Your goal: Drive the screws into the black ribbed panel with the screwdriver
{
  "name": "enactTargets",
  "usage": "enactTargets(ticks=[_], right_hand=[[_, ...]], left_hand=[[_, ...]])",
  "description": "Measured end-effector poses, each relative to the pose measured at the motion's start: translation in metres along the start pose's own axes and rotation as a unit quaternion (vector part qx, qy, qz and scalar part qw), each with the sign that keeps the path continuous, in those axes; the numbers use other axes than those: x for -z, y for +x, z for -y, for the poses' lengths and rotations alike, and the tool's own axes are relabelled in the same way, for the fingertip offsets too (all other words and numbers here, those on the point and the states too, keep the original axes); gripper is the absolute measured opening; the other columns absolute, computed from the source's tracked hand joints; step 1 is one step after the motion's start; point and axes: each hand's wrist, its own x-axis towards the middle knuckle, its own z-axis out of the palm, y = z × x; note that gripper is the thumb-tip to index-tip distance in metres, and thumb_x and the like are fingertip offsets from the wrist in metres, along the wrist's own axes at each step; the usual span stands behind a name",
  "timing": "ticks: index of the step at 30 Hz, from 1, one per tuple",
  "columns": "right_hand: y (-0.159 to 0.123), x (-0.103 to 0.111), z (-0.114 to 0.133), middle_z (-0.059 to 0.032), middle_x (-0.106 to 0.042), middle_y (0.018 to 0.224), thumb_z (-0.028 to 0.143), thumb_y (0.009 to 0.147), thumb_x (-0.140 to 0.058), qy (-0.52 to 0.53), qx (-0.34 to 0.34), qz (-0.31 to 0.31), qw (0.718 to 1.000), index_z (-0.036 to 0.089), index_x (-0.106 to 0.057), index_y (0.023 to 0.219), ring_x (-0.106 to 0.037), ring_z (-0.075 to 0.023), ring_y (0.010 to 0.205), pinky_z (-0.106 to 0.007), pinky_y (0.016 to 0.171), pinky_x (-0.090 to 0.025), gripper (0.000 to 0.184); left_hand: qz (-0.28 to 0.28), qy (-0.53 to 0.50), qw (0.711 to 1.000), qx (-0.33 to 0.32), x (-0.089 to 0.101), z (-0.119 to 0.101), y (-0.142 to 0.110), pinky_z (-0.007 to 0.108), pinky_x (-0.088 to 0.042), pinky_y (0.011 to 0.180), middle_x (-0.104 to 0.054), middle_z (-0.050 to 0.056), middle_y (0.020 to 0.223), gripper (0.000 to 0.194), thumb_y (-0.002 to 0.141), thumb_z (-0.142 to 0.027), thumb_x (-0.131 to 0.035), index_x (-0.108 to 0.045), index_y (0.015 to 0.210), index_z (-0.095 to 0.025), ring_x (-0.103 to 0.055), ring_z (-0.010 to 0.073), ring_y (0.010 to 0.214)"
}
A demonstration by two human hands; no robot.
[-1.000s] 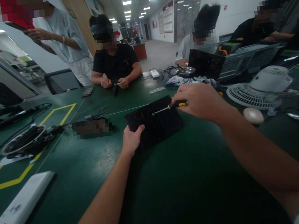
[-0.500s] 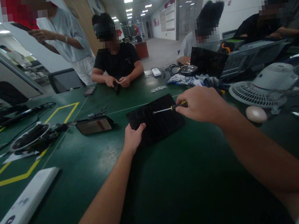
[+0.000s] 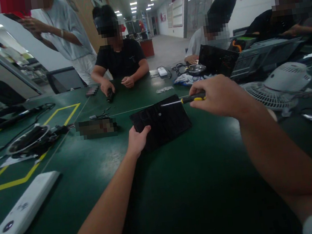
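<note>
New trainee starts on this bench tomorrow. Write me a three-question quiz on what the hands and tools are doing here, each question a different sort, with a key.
1. True or false: the left hand rests on the near left corner of the flat black panel.
2. Multiple choice: the right hand grips A) a pair of pliers, B) a screwdriver with a yellow and black handle, C) a soldering iron.
3. Fill in: the white object lying on the green table to the right of the panel, beyond the right hand, is a small ____.

Key
1. True
2. B
3. Fan
</note>
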Motion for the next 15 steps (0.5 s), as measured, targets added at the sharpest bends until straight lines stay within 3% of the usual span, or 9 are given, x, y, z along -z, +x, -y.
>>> enactTargets(ticks=[4, 15], right_hand=[[-0.0008, 0.0006, 0.0053, -0.01, -0.081, 0.094, 0.039, 0.087, -0.069, -0.015, -0.003, -0.014, 1.0, 0.025, -0.087, 0.102, -0.07, -0.0314, 0.09, -0.041, 0.075, -0.047, 0.026], [0.0005, -0.0074, 0.01, -0.0087, -0.083, 0.095, 0.033, 0.086, -0.072, -0.015, 0.031, -0.013, 0.999, 0.026, -0.089, 0.107, -0.074, -0.0312, 0.092, -0.04, 0.076, -0.049, 0.028]], left_hand=[[0.006, -0.006, 1.0, 0.0, -0.0004, -0.0011, -0.0005, 0.048, -0.061, 0.098, -0.08, 0.01, 0.104, 0.047, 0.066, -0.041, -0.092, -0.074, 0.102, -0.017, -0.077, 0.0311, 0.1], [-0.005, 0.006, 1.0, 0.006, -0.0002, -0.0021, -0.0003, 0.047, -0.061, 0.096, -0.08, 0.01, 0.102, 0.045, 0.065, -0.038, -0.091, -0.073, 0.101, -0.017, -0.077, 0.0296, 0.097]])
